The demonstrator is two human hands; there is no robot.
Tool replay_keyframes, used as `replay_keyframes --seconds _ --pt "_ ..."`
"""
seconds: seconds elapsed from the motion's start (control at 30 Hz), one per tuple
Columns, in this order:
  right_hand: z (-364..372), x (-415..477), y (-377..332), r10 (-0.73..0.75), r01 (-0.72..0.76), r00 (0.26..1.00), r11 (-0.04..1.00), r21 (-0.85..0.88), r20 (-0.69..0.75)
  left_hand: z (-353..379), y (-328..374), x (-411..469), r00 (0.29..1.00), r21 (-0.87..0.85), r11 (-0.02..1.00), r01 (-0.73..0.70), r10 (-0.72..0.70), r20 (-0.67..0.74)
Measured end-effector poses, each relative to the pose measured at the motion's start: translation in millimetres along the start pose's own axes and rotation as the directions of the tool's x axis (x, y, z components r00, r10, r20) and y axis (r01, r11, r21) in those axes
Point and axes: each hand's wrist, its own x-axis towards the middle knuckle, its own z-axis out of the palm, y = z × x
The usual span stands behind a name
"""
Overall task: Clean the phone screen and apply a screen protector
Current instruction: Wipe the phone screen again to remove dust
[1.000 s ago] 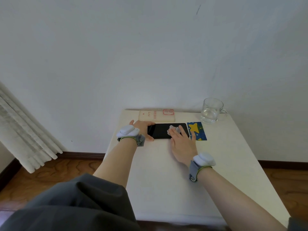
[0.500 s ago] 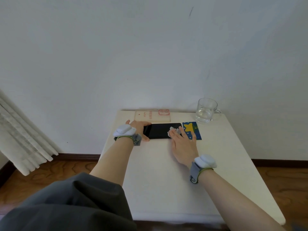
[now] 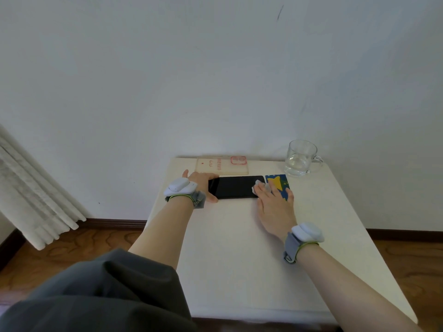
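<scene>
A black phone (image 3: pixel 233 186) lies flat, screen up, near the far edge of the white table (image 3: pixel 239 259). My left hand (image 3: pixel 202 183) grips its left end, thumb on the near edge. My right hand (image 3: pixel 273 206) presses a small crumpled white wipe (image 3: pixel 260 185) onto the right end of the screen with its fingertips. A wrist-worn device sits on each forearm.
A pale screen-protector package with red print (image 3: pixel 221 165) lies behind the phone by the wall. A blue card with a yellow star (image 3: pixel 279 184) sits right of the phone, partly under my fingers. A glass mug of water (image 3: pixel 299 158) stands at the far right corner.
My right hand has slid the wipe rightwards along the screen, from its middle to its right end. My left hand has kept hold of the phone's left end.
</scene>
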Motion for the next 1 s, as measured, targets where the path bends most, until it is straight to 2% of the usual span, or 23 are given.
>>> replay_keyframes --seconds 0.13,0.27,0.47,0.57,0.7,0.77,0.93,1.0 --pt "-1.3 -6.9 2.6 -0.03 0.03 1.0 0.999 -0.017 0.003 1.2 0.7 0.4 1.0 -0.041 0.999 -0.004 0.004 -0.005" --pt "-2.8 -6.6 2.7 -0.035 0.035 0.999 0.999 -0.016 0.004 5.8 3.5 1.1 1.0 0.048 0.999 -0.009 0.01 -0.013" --pt "-3.3 -4.4 -0.2 -0.03 0.03 1.0 0.999 -0.013 -0.001 19.3 5.8 6.8 0.994 -0.032 0.999 -0.032 0.028 -0.11" --pt "-2.2 -1.4 -5.4 -0.034 0.034 0.999 0.999 0.019 -0.022 20.0 5.4 9.5 0.994 -0.041 0.999 -0.024 0.019 -0.111" --pt "2.4 2.8 -32.6 -0.169 0.168 0.986 0.984 0.06 0.008 19.3 8.2 9.5 0.995 -0.022 1.0 0.0 -0.002 -0.099" --pt "1.3 5.1 -33.7 -0.187 0.187 0.982 0.981 0.04 0.0 18.0 9.5 8.4 0.996 -0.027 1.0 0.008 -0.01 -0.093" --pt "-4.0 18.3 -0.9 0.037 -0.037 0.999 0.999 -0.015 -0.013 16.3 9.6 7.6 0.998 -0.045 0.999 -0.003 0.0 -0.068" --pt "-2.5 23.8 -4.2 0.068 -0.069 0.997 0.998 -0.015 -0.022 15.6 10.1 8.0 0.998 -0.036 0.999 -0.005 0.003 -0.056"
